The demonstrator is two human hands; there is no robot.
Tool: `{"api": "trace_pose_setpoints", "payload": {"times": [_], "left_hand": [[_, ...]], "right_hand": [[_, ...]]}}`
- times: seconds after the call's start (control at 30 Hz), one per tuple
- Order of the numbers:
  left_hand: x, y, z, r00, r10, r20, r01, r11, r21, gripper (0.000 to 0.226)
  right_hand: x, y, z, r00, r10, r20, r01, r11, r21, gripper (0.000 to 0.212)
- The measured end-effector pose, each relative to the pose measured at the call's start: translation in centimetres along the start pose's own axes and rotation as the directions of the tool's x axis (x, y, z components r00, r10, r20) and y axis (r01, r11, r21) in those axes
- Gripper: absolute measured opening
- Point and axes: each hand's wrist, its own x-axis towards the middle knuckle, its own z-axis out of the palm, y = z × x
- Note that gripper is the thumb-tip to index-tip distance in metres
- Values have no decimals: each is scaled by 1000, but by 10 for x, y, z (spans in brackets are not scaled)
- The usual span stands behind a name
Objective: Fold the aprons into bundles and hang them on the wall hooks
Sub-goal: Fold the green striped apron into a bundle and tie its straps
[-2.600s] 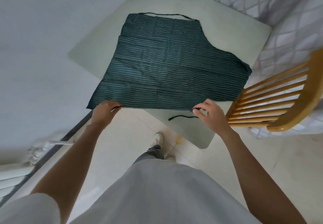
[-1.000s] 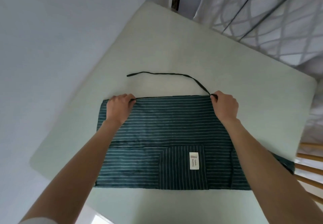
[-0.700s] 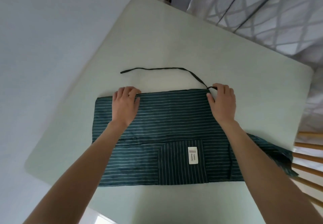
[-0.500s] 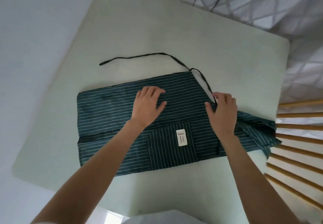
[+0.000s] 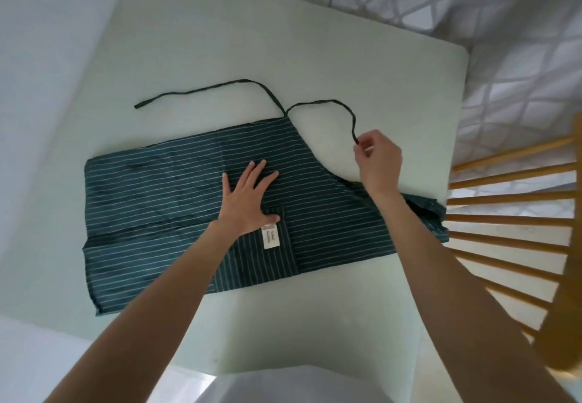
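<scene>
A dark green apron [image 5: 151, 195] with thin white stripes lies folded in half on the pale green table [image 5: 315, 56]. A white label [image 5: 271, 237] shows on its pocket. My left hand [image 5: 248, 198] presses flat on the middle of the fabric, fingers spread. My right hand [image 5: 376, 158] pinches the end of one dark tie strap [image 5: 327, 103], lifted just right of the apron's top edge. The other strap [image 5: 201, 91] trails loose across the table to the left. The apron's right end [image 5: 428, 213] bunches at the table edge.
A wooden spindle-back chair [image 5: 516, 229] stands close at the right of the table. A patterned curtain [image 5: 472, 9] hangs behind the table. A plain white wall [image 5: 47, 40] runs along the left. No wall hooks are in view.
My right hand left the folded edge and picked up a tie strap, drawing it out to the right. My left hand slid toward the middle of the apron and flattened.
</scene>
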Motion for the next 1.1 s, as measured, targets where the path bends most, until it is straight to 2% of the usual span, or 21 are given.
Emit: {"api": "trace_pose_setpoints", "payload": {"times": [0.07,0.13,0.17,0.23,0.3,0.37,0.43,0.5,0.57,0.63,0.73,0.83,0.93,1.0,1.1], "left_hand": [[-4,-5,1,999,-40,-2,40,999,9,96],[-5,4,1,997,-57,-55,55,998,-30,87],[-4,12,0,991,-28,-131,18,997,-76,77],[1,32,-2,949,91,-301,-145,976,-162,55],[10,58,-2,901,227,-370,-313,931,-190,39],[16,84,1,875,327,-358,-408,895,-182,35],[21,109,8,849,405,-340,-470,872,-134,35],[25,127,16,843,435,-317,-484,870,-92,35],[25,146,27,851,422,-313,-463,884,-66,36],[25,154,35,879,364,-307,-399,915,-56,37],[25,164,45,939,209,-272,-246,963,-111,38],[22,170,50,956,113,-269,-157,977,-147,39],[23,178,47,961,36,-275,-79,986,-144,41],[22,186,47,966,-13,-257,-17,994,-112,44],[22,198,48,977,-55,-208,39,996,-84,51]], "right_hand": [[27,-10,-3,999,-40,-5,40,998,37,26],[39,-8,-6,995,-38,90,30,996,85,46],[38,-3,-9,991,-23,129,8,994,111,51],[21,11,-19,988,-48,144,32,993,112,49],[-12,39,-36,988,-108,109,109,994,3,40],[-51,71,-54,984,-150,97,165,970,-180,34],[-82,105,-66,983,-151,104,178,925,-335,33],[-96,129,-69,987,-121,106,152,916,-372,27],[-94,148,-73,987,-123,106,152,925,-347,25],[-78,155,-75,972,-192,139,231,901,-367,28],[-43,155,-80,942,-182,281,286,873,-394,35],[-24,151,-80,902,-222,370,368,844,-390,41],[-15,154,-84,877,-299,376,432,834,-343,29],[-9,160,-90,890,-297,345,394,882,-259,16],[15,171,-100,930,-168,328,205,976,-80,9]]}}
